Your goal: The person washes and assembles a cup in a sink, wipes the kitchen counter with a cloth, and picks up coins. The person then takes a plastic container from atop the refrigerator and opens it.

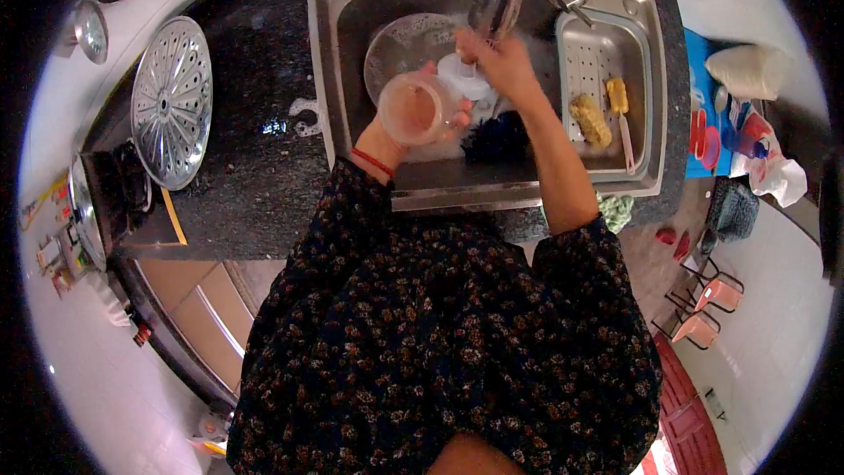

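My left hand (pixel 394 127) holds a translucent round plastic container (pixel 413 108), its wide round face turned up toward me. Just right of it, my right hand (pixel 501 66) is closed by a white round lid-like piece (pixel 463 79) with a short stem, right under the tap (pixel 498 4). The fingertips partly cover that stem. Both hands are over the steel sink (pixel 352 26). Behind the container, a large round metal plate or lid (pixel 396 48) lies in the basin with suds on it. A dark, shaggy item (pixel 497 138) sits below my right hand.
A perforated tray (pixel 585 44) at the sink's right holds a yellow scrubber (pixel 591 120) and a yellow-headed brush (pixel 620 114). On the dark counter (pixel 255 62) at left stands a perforated metal disc (pixel 171 104). A green-white cloth (pixel 615 211) hangs by the front edge.
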`<state>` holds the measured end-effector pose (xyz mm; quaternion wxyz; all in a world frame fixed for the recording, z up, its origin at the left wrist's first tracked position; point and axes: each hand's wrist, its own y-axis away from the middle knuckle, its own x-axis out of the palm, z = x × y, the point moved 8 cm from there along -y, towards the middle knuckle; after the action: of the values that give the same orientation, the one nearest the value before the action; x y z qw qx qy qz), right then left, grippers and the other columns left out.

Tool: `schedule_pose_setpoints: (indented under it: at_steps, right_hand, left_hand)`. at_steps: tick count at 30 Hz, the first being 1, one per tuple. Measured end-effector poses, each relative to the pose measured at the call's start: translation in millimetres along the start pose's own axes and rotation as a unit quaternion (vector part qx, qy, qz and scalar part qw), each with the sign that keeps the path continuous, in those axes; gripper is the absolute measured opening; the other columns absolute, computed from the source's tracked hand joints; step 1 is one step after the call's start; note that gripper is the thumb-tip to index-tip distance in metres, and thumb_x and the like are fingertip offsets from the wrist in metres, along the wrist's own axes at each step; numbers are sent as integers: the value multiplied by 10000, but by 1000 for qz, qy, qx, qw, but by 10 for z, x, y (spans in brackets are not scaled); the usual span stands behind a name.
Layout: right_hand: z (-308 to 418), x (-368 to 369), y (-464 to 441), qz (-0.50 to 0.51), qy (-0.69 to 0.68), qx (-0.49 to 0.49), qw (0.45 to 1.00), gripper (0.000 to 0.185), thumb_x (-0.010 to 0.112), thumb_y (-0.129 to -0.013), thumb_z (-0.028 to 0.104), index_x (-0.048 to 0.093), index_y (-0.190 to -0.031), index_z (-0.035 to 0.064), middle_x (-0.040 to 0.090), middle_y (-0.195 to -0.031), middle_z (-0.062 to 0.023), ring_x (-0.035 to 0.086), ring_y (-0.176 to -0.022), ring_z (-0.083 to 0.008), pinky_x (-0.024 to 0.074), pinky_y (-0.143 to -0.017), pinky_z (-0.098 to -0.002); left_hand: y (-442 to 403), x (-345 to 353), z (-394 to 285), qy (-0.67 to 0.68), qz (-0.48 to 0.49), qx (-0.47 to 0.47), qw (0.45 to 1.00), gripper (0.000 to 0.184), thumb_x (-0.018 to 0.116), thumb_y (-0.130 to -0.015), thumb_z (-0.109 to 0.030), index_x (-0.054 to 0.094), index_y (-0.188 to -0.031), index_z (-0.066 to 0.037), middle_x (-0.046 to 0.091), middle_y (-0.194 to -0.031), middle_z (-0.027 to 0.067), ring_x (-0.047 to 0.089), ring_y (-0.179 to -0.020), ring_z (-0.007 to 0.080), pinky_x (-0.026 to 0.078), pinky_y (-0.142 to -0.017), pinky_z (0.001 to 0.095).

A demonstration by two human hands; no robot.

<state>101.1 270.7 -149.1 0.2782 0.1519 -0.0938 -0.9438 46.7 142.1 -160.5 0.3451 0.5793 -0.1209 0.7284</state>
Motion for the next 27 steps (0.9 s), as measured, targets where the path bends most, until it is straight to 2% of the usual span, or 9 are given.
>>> schedule_pose_setpoints:
  at_steps: [5, 8, 11, 14, 17, 21, 22, 25, 27]
  right_hand:
    - [-77, -164, 51, 24, -137, 19, 990, 242, 607, -857, 211, 596, -1023, 35, 622, -933, -43, 568, -833, -127, 465, -724, -273]
    - [105, -164, 98, 67, -67, -122, 988, 275, 593, -864, 192, 582, -1090, 35, 605, -934, -39, 552, -883, -114, 445, -769, -251]
    - [-173, -263, 98, -33, -133, -17, 990, 263, 544, -897, 194, 594, -1096, 30, 606, -900, -43, 565, -834, -137, 449, -780, -255]
    - [-365, -279, 156, -102, -369, 51, 923, 271, 504, -927, 235, 598, -1069, 25, 617, -912, -55, 578, -800, -155, 475, -749, -271]
    - [-763, 28, 356, -7, -372, 229, 899, 290, 478, -945, 263, 595, -1050, 19, 624, -912, -63, 575, -728, -148, 488, -632, -280]
    - [-443, 328, 524, 84, -423, 235, 871, 255, 505, -926, 270, 598, -1039, 61, 599, -823, -18, 529, -624, -127, 390, -485, -236]
    - [-463, 346, 491, 90, -371, 226, 896, 260, 514, -922, 283, 596, -1043, 68, 596, -822, -13, 530, -626, -127, 397, -493, -240]
    - [-342, 350, 329, 89, -222, 179, 954, 269, 539, -910, 309, 596, -1047, 84, 583, -809, 4, 522, -623, -125, 409, -511, -253]
    - [-193, 302, 206, 66, -136, 141, 978, 265, 554, -902, 310, 606, -1036, 87, 569, -787, 18, 508, -612, -120, 406, -517, -264]
  left_hand:
    - [27, 24, -26, 58, 64, 3, 996, 609, 405, -911, -526, 435, -1232, -9, 539, -1047, 220, 515, -929, 375, 446, -568, 408]
    - [22, -52, -95, 60, 73, -11, 995, 607, 397, -914, -524, 443, -1221, -2, 540, -1044, 220, 506, -940, 369, 427, -545, 399]
    - [-1, 13, -117, 38, 77, 36, 996, 603, 396, -915, -517, 465, -1195, 13, 541, -1042, 223, 513, -925, 350, 432, -542, 389]
    - [-2, 166, -124, 22, 104, 51, 993, 573, 394, -919, -490, 476, -1165, 20, 532, -1026, 204, 515, -896, 335, 436, -546, 380]
    - [-38, 52, -145, 34, 133, 16, 990, 515, 391, -921, -446, 470, -1130, 17, 511, -980, 148, 504, -857, 332, 440, -558, 381]
    - [14, -16, -184, 90, 95, 84, 988, 440, 412, -910, -416, 480, -1093, -21, 511, -948, 99, 508, -811, 293, 431, -572, 351]
    - [40, -33, -191, 117, 71, 114, 984, 421, 421, -906, -407, 482, -1085, -31, 511, -942, 91, 509, -796, 279, 430, -577, 342]
    - [60, 133, -177, 17, 144, 107, 984, 343, 460, -897, -349, 486, -1067, -53, 517, -931, 75, 514, -803, 224, 425, -579, 316]
    - [58, 288, -119, 52, 236, 82, 967, 351, 466, -899, -344, 498, -1075, -42, 523, -1016, 84, 509, -896, 224, 425, -590, 320]
